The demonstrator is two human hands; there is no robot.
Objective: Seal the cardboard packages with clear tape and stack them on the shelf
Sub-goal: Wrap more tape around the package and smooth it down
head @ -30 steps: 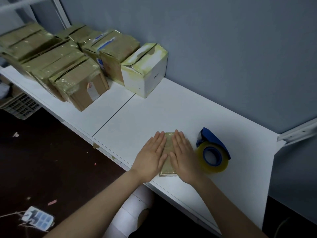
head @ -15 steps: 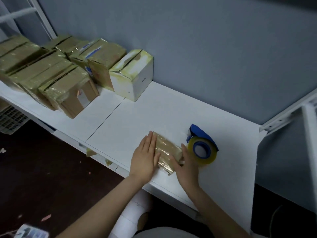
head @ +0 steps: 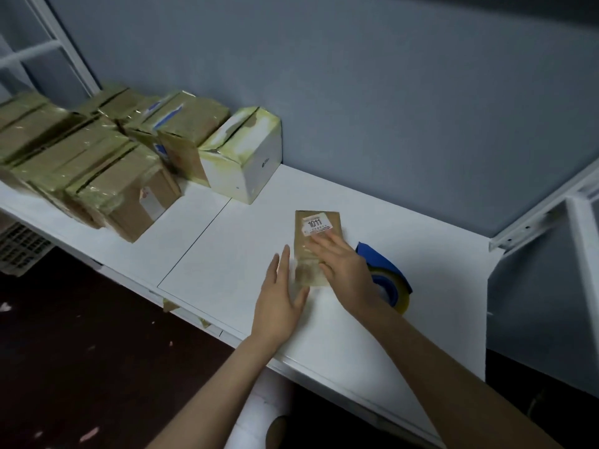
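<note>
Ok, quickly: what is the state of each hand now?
Left hand: open, straight fingers beside the small package.
Right hand: open, fingers lying flat on that package.

Toward the front of the white shelf board (head: 227, 254): flat brown cardboard package (head: 316, 246), lying flat, white paper label (head: 316, 223) on its far end. On top of the package, the straight fingers of the right hand (head: 345, 270). Just beside its near left edge, the left hand (head: 280, 296), flat over the shelf. Right of the package, partly behind the right wrist: blue tape dispenser with clear tape roll (head: 389, 275). Further back and left, near the grey wall (head: 389, 108): white cardboard box (head: 249, 170), and left of it a cluster of taped brown cardboard boxes (head: 123, 189), packed together. Below the shelf, far left: slatted plastic basket (head: 19, 251). At the shelf's right end: white metal frame (head: 551, 218).
</note>
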